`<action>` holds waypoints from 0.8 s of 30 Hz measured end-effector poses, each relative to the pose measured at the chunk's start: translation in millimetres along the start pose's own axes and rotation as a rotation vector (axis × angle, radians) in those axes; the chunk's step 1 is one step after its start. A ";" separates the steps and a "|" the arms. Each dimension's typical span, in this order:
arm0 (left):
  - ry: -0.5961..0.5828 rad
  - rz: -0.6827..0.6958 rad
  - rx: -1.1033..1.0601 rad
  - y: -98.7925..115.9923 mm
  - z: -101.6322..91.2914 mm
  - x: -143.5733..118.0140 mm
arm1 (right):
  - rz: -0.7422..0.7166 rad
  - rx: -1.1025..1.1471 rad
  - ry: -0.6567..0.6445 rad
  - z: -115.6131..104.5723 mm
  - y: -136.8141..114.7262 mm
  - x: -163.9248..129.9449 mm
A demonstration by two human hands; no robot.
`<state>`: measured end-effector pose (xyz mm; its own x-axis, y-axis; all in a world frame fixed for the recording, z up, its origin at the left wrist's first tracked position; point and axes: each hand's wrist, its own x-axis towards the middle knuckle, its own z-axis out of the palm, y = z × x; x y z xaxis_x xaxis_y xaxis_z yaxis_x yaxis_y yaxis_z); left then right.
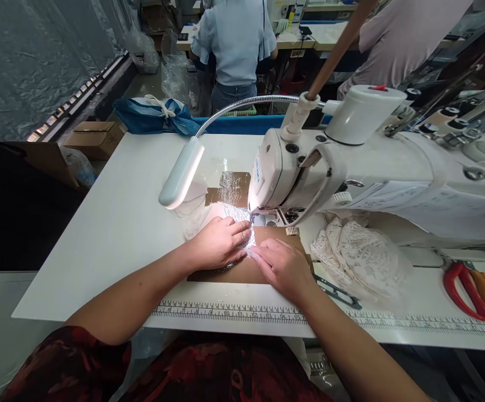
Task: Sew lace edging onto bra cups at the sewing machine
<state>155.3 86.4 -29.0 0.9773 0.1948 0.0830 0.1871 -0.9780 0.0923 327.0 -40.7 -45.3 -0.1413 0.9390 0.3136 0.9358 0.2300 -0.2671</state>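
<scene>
On a white sewing table (pixel 112 223), the left hand (pixel 219 243) lay flat and open and the right hand (pixel 282 265) pinched white lace (pixel 236 215), holding it flat beneath the sewing machine (pixel 309 173) needle.
</scene>
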 end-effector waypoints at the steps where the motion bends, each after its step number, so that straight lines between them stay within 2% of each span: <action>1: -0.001 0.006 0.003 0.1 -0.6 -0.1 | -0.002 -0.003 0.002 0.1 -0.1 0.2; 12: -0.001 -0.037 -0.010 -3.9 0.6 1.7 | 0.048 -0.028 -0.044 1.6 1.7 4.3; 24: 0.111 -0.108 0.002 -18.9 9.3 6.1 | 0.114 -0.073 -0.124 3.8 2.3 17.6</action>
<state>158.7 105.4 -39.4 0.9347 0.3055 0.1817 0.2906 -0.9512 0.1042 325.5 -22.6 -43.8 -0.0670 0.9833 0.1693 0.9683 0.1050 -0.2265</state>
